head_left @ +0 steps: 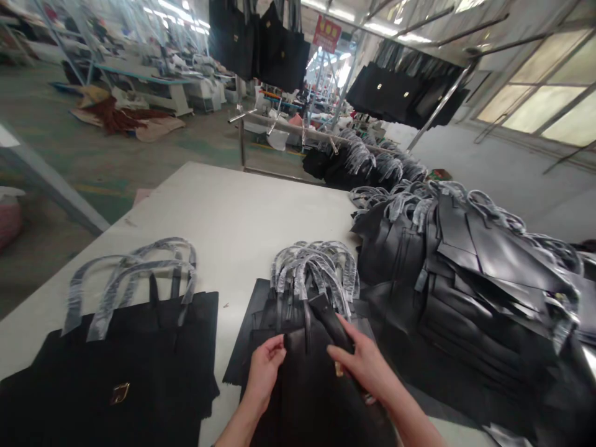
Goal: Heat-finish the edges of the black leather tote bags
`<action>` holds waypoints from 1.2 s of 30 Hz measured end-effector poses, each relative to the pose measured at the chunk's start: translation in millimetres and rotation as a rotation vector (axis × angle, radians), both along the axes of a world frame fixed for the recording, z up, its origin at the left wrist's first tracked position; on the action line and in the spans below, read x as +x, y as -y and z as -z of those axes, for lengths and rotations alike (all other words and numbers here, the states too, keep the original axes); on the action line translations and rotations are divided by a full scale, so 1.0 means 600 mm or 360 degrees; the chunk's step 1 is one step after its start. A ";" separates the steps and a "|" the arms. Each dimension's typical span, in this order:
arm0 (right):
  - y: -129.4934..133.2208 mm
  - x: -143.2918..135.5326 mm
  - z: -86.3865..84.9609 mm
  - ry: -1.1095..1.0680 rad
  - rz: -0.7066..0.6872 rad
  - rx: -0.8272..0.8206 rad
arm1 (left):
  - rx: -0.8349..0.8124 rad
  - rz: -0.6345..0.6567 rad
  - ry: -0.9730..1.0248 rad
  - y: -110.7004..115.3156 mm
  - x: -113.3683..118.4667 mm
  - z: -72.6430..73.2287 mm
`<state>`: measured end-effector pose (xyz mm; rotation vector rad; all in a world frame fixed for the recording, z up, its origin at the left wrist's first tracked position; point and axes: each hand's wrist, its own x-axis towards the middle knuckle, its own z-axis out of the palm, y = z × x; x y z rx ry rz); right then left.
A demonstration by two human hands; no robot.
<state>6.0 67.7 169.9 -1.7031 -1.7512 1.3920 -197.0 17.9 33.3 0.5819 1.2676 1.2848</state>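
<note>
A black leather bag panel (302,385) lies on top of a stack in front of me, with plastic-wrapped handles (316,261) bunched at its far end. My left hand (263,371) is closed in a pinch at the panel's upper left edge. On the other side, my right hand (365,357) is closed around a black strip (328,316) that stands raised off the stack. Whether this strip is a strap or the panel's folded edge I cannot tell. A small gold-coloured piece (339,369) shows just below the right fingers.
To the left lie black bag panels (153,347) with wrapped handles and a gold clasp (120,393). A tall heap of black bag pieces (484,292) covers the right side of the white table (223,198). Behind it stands a metal rack (242,146), with black bags (279,49) hanging above.
</note>
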 end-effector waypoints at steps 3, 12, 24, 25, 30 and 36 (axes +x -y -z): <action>0.000 0.081 -0.017 -0.0024 0.0172 0.0007 | -0.0056 0.0163 -0.0265 0.003 -0.003 0.023; 0.207 0.310 0.033 0.0015 0.0738 -0.0379 | -0.0279 0.0748 -0.1631 0.019 0.009 0.067; 0.293 0.330 0.187 -0.0189 0.1188 -0.0426 | -0.0182 0.0700 -0.1809 0.015 0.017 0.064; 0.282 0.327 0.194 -0.0160 0.1238 -0.0346 | -0.0170 0.0682 -0.1811 0.016 0.018 0.066; 0.255 0.333 0.202 -0.0057 0.1388 -0.0064 | -0.0162 0.0437 -0.1468 0.011 0.018 0.052; 0.268 0.360 0.187 0.0149 0.1464 0.0142 | -0.0216 0.0388 -0.0111 -0.014 0.001 -0.132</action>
